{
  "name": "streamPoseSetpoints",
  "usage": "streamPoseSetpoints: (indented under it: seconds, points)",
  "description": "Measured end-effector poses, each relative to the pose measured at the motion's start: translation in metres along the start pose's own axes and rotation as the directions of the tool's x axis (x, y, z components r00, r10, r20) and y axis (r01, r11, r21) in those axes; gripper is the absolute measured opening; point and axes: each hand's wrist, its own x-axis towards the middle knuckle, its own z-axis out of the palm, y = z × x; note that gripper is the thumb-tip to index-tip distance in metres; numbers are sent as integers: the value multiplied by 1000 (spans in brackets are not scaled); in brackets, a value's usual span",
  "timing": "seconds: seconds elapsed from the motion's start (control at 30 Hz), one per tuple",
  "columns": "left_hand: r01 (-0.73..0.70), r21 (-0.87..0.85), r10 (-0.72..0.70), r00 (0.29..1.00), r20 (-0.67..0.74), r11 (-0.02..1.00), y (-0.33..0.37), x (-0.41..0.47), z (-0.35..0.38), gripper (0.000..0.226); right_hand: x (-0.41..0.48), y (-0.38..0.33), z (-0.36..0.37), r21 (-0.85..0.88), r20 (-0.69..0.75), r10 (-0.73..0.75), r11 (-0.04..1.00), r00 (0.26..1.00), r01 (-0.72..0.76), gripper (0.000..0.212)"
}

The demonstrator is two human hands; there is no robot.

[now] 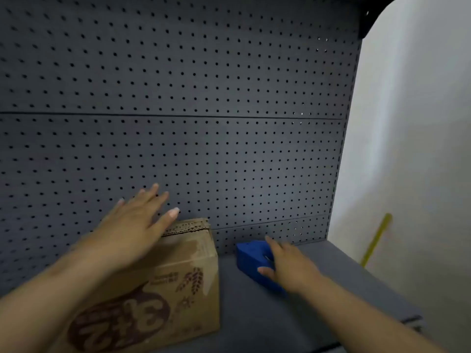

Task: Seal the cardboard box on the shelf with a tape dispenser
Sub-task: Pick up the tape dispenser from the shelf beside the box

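A brown cardboard box (178, 284) with dark printed artwork stands on the grey shelf (331, 289) at the lower left. My left hand (132, 225) hovers flat over its top with the fingers spread, holding nothing. To the right of the box lies a blue tape dispenser (251, 261) on the shelf. My right hand (288, 266) rests on the dispenser, thumb at its near side and fingers over the top; whether the grip is closed is unclear.
A dark grey pegboard (204, 110) forms the back wall behind the shelf. A white wall (407, 149) lies to the right, with a yellow stick (377, 238) leaning against it. The shelf's front edge runs at the lower right.
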Motion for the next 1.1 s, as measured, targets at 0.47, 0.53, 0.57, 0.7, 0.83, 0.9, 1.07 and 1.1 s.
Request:
streamPoseSetpoints:
  seconds: [0.47,0.53,0.57,0.7,0.83,0.9,1.07,1.1]
  points:
    - [67,102,-66,998,-21,992,0,-13,15,90,32,14,11,35,-35,-82,996,996,83,81]
    - [79,44,-77,996,-40,996,5,-11,12,87,26,17,-13,162,-91,-138,975,986,152,80]
    - [79,5,-79,995,-56,997,9,-11,9,85,21,17,-28,217,-129,-181,954,975,206,80]
    - [78,-272,-119,984,-136,959,26,-8,-12,61,-1,4,-96,298,-248,-397,837,884,459,80]
    - [49,-673,-167,980,-112,738,36,-10,-36,69,-30,-22,-149,324,-303,-554,705,775,631,75]
    - [-3,-803,-127,987,-98,595,38,-13,-45,65,-41,-34,-166,341,-308,-613,643,728,686,73]
    - [-24,-938,-51,998,-44,346,31,-28,-69,57,-48,-62,-185,321,-288,-687,587,667,743,71]
    - [-15,-939,-47,998,-33,343,28,-31,-74,57,-48,-68,-187,315,-286,-691,586,663,747,70]
